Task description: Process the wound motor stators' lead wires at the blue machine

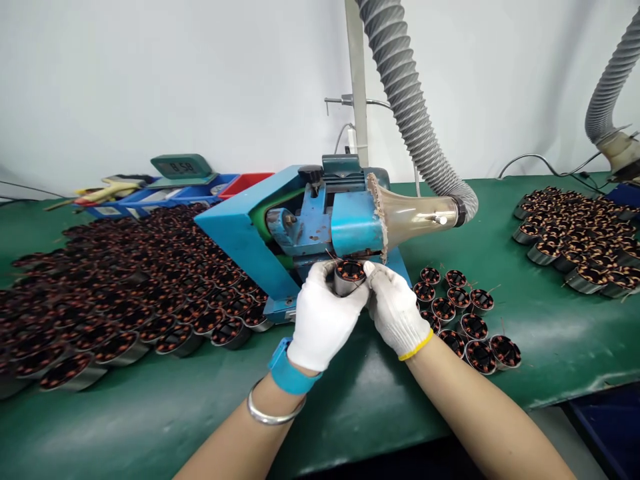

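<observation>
Metal ring with copper coils [349,275] is up in front of the blue machine [356,217], just below its guard, coil side facing up. Left hand [325,313], white glove, grasps the ring, fingers wrapped round its side. Right hand [397,307], white glove with yellow cuff edge, is at the ring's right edge, thumb and fingers bent; can't tell if they pinch the rim or a wire. Left wrist: blue band [290,370], silver bangle [273,415].

Clear funnel [417,212] on the machine's right side joins a grey ribbed hose [400,73]. Small group of similar rings [443,309] stands right of the right hand, on the green table [370,393]. Big spread of rings [150,293] left of the machine; another batch [590,240] far right, near a second hose [613,77]. Back left: blue bins [117,207], red bin [245,183], green clock [181,167] reading 8:58.
</observation>
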The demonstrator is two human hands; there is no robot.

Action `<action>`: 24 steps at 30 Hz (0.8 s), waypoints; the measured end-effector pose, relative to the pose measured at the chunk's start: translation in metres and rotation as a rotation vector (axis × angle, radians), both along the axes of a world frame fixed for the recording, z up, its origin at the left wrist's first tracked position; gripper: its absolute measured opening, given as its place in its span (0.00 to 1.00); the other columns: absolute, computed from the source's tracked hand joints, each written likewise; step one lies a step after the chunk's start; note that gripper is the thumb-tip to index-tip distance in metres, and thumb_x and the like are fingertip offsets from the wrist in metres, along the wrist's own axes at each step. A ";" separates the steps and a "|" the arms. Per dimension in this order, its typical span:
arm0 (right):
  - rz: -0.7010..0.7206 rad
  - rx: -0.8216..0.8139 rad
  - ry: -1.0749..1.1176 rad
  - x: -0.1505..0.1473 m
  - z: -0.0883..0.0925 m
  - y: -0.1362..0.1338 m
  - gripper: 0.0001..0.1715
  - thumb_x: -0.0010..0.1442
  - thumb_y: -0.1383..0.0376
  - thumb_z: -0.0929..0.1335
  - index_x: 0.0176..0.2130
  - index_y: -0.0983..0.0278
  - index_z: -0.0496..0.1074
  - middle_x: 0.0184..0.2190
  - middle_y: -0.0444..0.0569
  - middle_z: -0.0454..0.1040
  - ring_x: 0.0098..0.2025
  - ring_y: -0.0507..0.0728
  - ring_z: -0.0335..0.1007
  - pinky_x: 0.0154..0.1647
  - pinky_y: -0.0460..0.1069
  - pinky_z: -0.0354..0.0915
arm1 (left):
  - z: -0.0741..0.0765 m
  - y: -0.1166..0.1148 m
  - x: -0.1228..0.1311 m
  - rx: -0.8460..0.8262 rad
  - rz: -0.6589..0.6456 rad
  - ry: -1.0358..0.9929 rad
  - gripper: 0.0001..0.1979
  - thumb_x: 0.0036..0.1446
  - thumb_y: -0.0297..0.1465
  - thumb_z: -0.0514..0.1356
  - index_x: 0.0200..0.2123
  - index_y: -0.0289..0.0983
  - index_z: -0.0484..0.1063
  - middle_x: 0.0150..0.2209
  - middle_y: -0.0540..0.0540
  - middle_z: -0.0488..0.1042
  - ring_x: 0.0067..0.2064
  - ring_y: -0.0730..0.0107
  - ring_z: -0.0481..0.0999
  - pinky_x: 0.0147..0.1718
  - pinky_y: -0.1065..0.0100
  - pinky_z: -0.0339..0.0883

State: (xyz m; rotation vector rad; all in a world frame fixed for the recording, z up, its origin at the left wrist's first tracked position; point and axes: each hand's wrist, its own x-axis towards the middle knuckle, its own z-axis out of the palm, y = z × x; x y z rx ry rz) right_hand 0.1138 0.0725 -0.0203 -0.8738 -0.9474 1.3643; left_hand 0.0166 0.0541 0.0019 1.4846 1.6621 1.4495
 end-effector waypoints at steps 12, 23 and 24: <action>0.084 0.003 0.145 0.003 0.005 -0.003 0.16 0.56 0.56 0.68 0.39 0.64 0.75 0.33 0.48 0.77 0.34 0.56 0.73 0.36 0.49 0.70 | 0.001 0.001 0.003 0.053 -0.034 0.048 0.18 0.45 0.33 0.66 0.40 0.37 0.69 0.38 0.44 0.77 0.40 0.60 0.78 0.41 0.59 0.72; 0.147 0.185 -0.159 0.014 0.000 -0.042 0.20 0.55 0.49 0.70 0.37 0.62 0.75 0.33 0.49 0.74 0.33 0.56 0.70 0.31 0.48 0.67 | -0.014 -0.048 -0.031 -0.084 -0.274 -0.591 0.19 0.45 0.34 0.65 0.42 0.38 0.72 0.41 0.43 0.77 0.39 0.60 0.77 0.42 0.57 0.74; 0.171 0.219 -0.176 0.014 0.000 -0.045 0.20 0.56 0.49 0.69 0.37 0.61 0.75 0.35 0.50 0.74 0.35 0.57 0.71 0.32 0.49 0.68 | -0.015 -0.055 -0.038 -0.129 -0.303 -0.742 0.17 0.46 0.35 0.63 0.42 0.38 0.73 0.41 0.43 0.78 0.37 0.61 0.77 0.40 0.56 0.74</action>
